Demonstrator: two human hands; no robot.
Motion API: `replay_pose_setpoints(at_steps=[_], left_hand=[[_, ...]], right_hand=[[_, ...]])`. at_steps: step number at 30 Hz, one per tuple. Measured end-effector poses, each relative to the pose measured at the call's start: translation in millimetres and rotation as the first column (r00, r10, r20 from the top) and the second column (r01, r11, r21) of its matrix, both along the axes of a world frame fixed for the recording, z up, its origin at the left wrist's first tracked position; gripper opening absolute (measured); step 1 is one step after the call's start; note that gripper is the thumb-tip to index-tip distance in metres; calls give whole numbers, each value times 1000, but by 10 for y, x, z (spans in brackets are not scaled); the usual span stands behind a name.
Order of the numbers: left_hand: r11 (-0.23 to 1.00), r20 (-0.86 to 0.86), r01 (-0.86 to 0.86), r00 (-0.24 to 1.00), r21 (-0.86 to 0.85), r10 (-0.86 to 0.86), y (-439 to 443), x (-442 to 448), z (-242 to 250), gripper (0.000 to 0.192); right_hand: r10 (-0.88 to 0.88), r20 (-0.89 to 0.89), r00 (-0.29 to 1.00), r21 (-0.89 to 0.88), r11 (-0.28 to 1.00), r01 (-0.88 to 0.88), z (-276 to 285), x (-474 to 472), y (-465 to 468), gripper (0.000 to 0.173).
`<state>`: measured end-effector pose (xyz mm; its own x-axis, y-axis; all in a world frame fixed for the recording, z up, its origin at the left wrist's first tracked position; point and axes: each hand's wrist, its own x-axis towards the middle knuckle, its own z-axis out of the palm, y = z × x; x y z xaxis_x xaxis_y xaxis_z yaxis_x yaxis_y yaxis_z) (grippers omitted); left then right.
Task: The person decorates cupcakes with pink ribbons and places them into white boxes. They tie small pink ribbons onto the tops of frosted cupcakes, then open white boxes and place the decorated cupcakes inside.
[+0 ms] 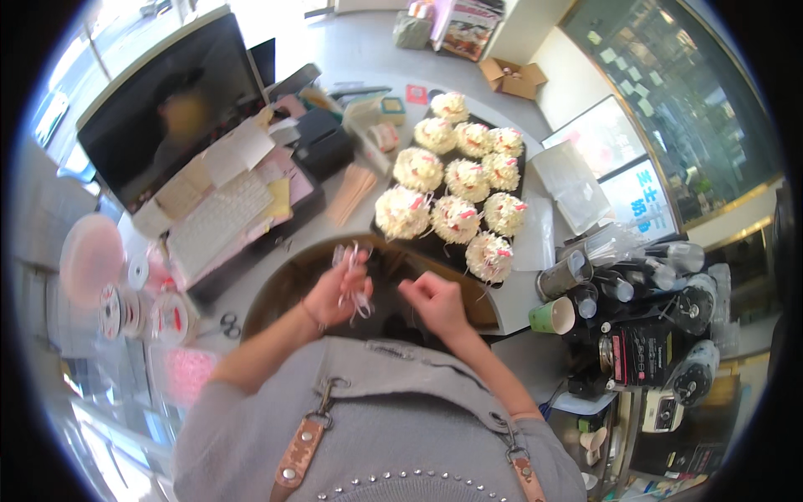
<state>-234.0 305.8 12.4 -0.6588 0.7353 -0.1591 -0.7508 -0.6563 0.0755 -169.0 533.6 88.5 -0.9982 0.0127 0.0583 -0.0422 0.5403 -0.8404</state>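
Note:
My left hand (332, 295) grips a small bundle of thin, pale, partly clear ribbons (357, 306), with loose ends sticking out above and below the fingers. To its right, my right hand (436, 304) is curled with thumb and fingertips drawn together. Whether it pinches anything is too small to tell. Both hands hover over the curved cut-out of the counter, in front of my grey apron (408, 370). Just beyond the right hand, a black tray (452, 254) carries several round, ruffled cream-white pieces (455, 219) with pinkish-red bits and pale ribbon strands.
Left stand a monitor (169, 106), a keyboard (219, 219) under papers, ribbon spools (119, 312), scissors (230, 325) and a pink-filled box (188, 373). Brown paper strips (352, 193) lie behind the hands. A green paper cup (552, 315) and several plastic cups (615, 285) crowd the right.

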Motion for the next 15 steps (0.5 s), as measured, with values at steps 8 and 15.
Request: replay_pose_setpoints(at_steps=[8, 15], left_hand=[[926, -119, -347, 923, 151, 365, 57, -6, 1132, 42], [749, -74, -644, 764, -158, 641, -506, 674, 760, 23]], right_hand=[[435, -244, 866, -13, 892, -452, 593, -541, 115, 14], [808, 61, 586, -122, 589, -799, -3, -652, -383, 24]])
